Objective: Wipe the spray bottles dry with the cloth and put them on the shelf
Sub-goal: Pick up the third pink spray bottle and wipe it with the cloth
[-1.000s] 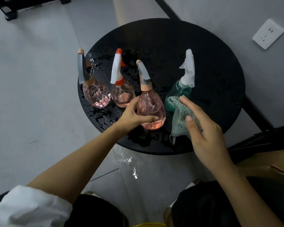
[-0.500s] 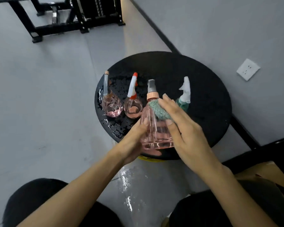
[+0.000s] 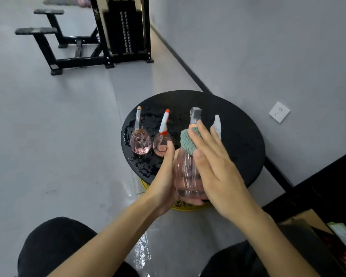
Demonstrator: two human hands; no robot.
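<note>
My left hand (image 3: 166,176) grips a pink spray bottle (image 3: 186,174) with a grey trigger head, lifted above the near edge of the round black table (image 3: 238,140). My right hand (image 3: 214,162) presses a green knitted cloth (image 3: 188,141) against the bottle's shoulder. Two more pink bottles stand on the wet left part of the table: one with a grey head (image 3: 139,139) and one with a white and red head (image 3: 162,141). A green bottle's white head (image 3: 217,126) shows behind my right fingers; its body is hidden.
Water drops cover the table's left side, and a wet patch (image 3: 142,250) lies on the floor below. A yellow base (image 3: 184,205) shows under the table. Black gym equipment (image 3: 100,37) stands far back. A wall socket (image 3: 279,111) is on the right, and a dark edge (image 3: 328,176) runs at the lower right.
I lifted the pink bottle off the table toward me with my left hand, and my right hand brought the cloth onto its shoulder. The view tilted up, showing the gym equipment.
</note>
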